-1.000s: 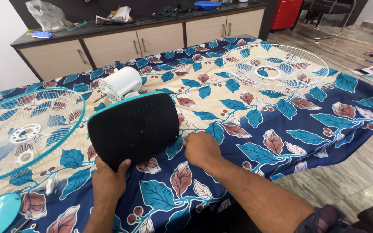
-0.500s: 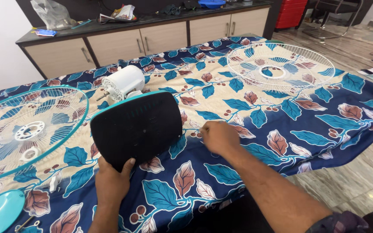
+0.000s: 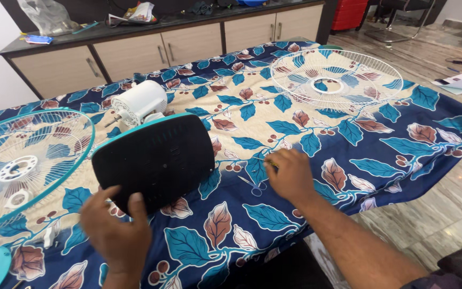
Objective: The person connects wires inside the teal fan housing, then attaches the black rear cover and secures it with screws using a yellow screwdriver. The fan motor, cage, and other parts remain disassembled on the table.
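Left grip [image 3: 116, 230] is spread open, fingertips just reaching the lower edge of the black fan base [image 3: 153, 160], which stands tilted on the surface [image 3: 274, 225] with its underside toward the camera; it looks like a loose touch, not a clamp. Right grip [image 3: 291, 174] is curled down on the leaf-print cloth at about 3 o'clock from the base, with something slim and yellowish showing at its fingertips; whether it is closed on that I cannot tell. A small pair of scissors [image 3: 252, 185] lies just beside it.

That base is probably rigid moulded plastic, weighted, smooth on the flat face, so its teal rim is likely the safer hold than the slick panel. Behind it at 11 o'clock sits the white motor housing [image 3: 139, 101], likely dense. Wire guards, one teal [image 3: 22, 166] at 9 o'clock, one white [image 3: 336, 80] at 1 o'clock, are probably light and springy, easily bent.

On the far cabinet [image 3: 135, 48] at 12 o'clock lie a crumpled clear bag [image 3: 46, 16], a small blue packet [image 3: 37, 39] and a colourful paper wrapper [image 3: 140, 12].
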